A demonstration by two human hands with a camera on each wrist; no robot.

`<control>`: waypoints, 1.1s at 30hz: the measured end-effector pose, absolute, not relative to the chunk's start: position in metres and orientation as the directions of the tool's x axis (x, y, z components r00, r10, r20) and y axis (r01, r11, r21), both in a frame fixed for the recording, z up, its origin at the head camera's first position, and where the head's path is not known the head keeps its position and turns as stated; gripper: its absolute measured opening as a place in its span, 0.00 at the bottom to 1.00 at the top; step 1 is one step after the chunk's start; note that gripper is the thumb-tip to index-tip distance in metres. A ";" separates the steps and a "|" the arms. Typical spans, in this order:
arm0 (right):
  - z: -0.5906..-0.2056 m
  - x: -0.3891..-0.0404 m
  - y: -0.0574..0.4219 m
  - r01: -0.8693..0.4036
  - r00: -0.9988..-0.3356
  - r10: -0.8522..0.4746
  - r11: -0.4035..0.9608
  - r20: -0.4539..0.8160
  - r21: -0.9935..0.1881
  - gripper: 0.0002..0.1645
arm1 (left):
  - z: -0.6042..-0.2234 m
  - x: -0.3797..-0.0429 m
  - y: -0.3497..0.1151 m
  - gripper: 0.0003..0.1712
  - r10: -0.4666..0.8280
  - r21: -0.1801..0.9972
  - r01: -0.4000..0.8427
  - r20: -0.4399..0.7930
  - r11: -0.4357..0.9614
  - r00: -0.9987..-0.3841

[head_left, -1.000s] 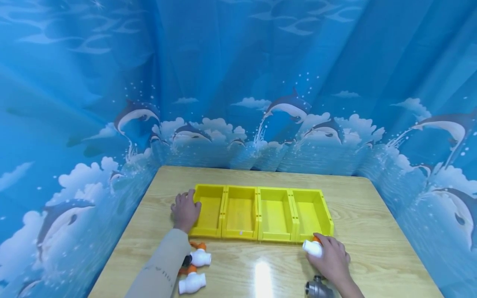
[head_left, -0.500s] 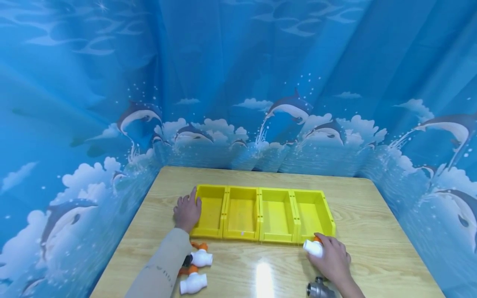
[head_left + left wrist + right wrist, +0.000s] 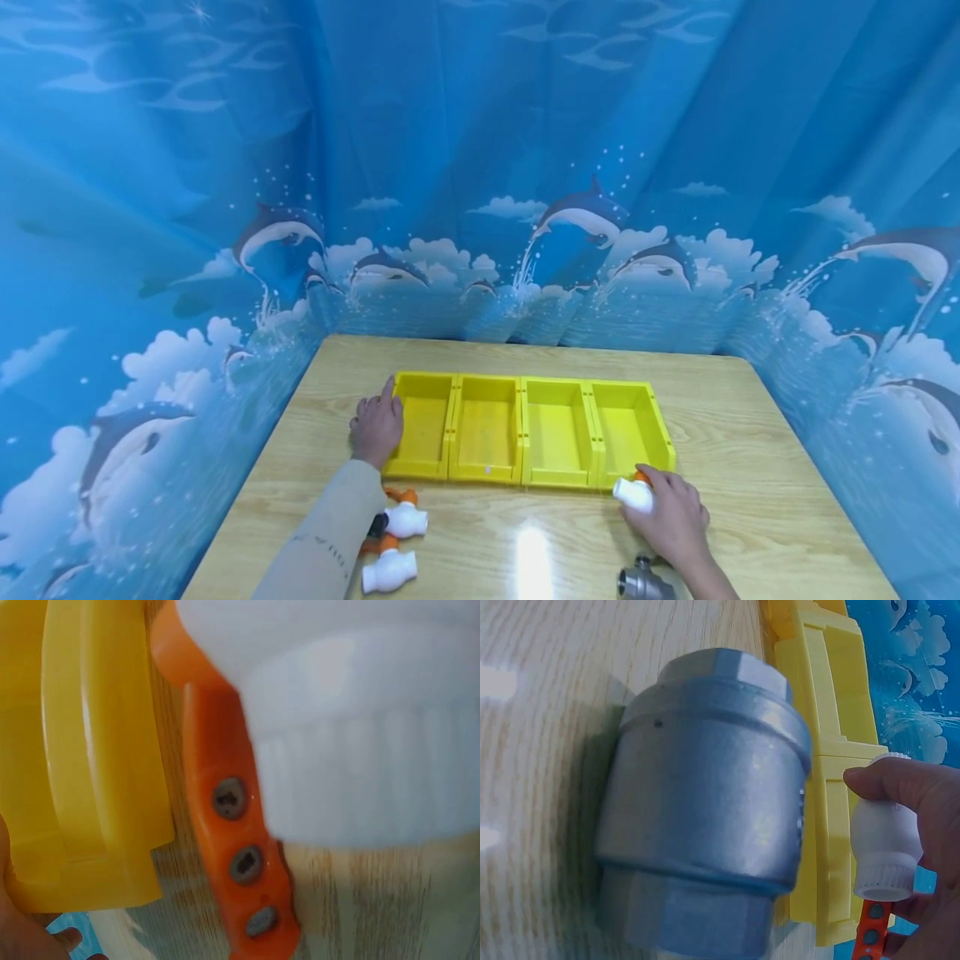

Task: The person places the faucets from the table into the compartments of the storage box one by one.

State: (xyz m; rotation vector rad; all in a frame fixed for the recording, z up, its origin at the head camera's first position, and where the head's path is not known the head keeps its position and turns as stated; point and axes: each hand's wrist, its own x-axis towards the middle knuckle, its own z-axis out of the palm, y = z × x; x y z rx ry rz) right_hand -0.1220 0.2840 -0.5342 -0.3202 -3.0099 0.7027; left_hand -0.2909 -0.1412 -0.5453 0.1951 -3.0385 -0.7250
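Observation:
My right hand (image 3: 672,514) grips a white plastic ball valve (image 3: 633,495) with an orange handle, just in front of the rightmost yellow bin (image 3: 628,429). In the right wrist view the thumb lies across the valve's white body (image 3: 886,847), and its orange handle (image 3: 871,930) points down. My left hand (image 3: 377,425) holds the side wall of the leftmost yellow bin (image 3: 422,421), thumb over the rim and the other fingers outside. Two more white valves, an upper one (image 3: 406,520) and a lower one (image 3: 390,572), lie beside the left sleeve.
Several yellow bins stand joined in a row on the wooden table (image 3: 480,533). A grey metal pipe fitting (image 3: 645,581) lies by the right wrist. A black part (image 3: 377,525) is partly hidden by the left sleeve. A blue dolphin-print curtain (image 3: 465,167) surrounds the table.
My right hand, with the ball valve, has shifted slightly to the right and away from me. The left hand stays at the leftmost bin, with its fingers moved only a little.

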 end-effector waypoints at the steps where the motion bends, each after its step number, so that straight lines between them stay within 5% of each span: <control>1: -0.534 -0.122 0.284 0.190 -0.978 0.207 0.877 -0.010 -0.442 0.44 | -0.545 -0.291 -0.141 0.30 -0.125 0.455 -0.119 -0.017 0.883 -0.992; 33: -0.534 -0.130 0.287 0.191 -0.978 0.206 0.883 -0.012 -0.429 0.46 | -0.549 -0.291 -0.142 0.29 -0.131 0.505 -0.105 0.016 0.857 -0.991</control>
